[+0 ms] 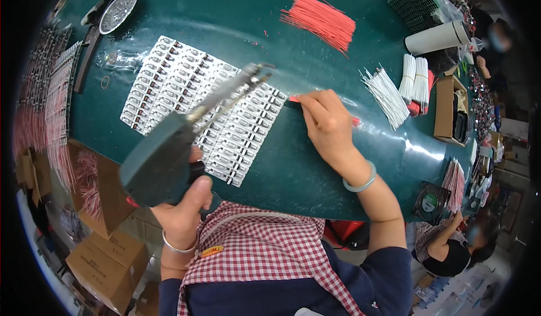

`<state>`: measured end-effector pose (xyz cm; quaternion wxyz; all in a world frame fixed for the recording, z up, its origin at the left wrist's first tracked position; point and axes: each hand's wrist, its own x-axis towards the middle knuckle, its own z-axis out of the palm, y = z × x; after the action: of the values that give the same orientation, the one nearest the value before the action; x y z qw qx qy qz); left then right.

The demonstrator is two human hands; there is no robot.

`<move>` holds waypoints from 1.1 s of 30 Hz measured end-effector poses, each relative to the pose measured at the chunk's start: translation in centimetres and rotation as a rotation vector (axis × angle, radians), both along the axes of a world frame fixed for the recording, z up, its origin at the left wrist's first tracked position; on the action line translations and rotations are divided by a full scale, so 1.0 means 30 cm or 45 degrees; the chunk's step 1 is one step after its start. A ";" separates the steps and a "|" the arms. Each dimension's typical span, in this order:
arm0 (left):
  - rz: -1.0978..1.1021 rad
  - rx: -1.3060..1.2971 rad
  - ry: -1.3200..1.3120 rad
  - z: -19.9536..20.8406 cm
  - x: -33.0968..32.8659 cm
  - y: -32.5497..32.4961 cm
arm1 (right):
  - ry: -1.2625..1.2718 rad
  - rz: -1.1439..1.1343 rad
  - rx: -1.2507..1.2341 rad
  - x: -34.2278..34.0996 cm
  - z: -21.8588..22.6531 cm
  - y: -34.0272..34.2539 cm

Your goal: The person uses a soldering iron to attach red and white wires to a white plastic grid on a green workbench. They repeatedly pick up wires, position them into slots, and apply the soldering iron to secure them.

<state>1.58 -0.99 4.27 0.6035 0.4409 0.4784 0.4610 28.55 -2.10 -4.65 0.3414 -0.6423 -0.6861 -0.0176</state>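
Observation:
My left hand point(189, 206) is wrapped around the grip of a dark green soldering gun point(160, 161). The gun's long metal nose is tilted up and to the right, over rows of small silver metal parts point(169, 87) with dark pieces on them. To the right of these rows, my right hand point(327, 121) pinches a small red and black piece point(293, 99), mostly hidden by the fingers. Another bit of red point(355, 121) shows past the far side of that hand; I cannot tell whether it belongs to the same piece.
Red wires point(320, 21) lie at the back of the green table point(225, 0), white wires point(386, 99) to the right. A round metal dish point(118, 12) stands far left. At right are a white bottle point(437, 38), an open cardboard box point(446, 110) and a small fan point(431, 202). Co-workers are at right.

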 end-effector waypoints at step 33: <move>-0.413 0.521 0.814 -0.121 0.118 0.012 | -0.108 -0.062 0.073 -0.044 -0.059 -0.016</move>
<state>5.13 -0.64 0.64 0.3893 0.7425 0.4645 0.2853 27.23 -2.58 -6.42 0.3295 -0.6474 -0.6834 -0.0729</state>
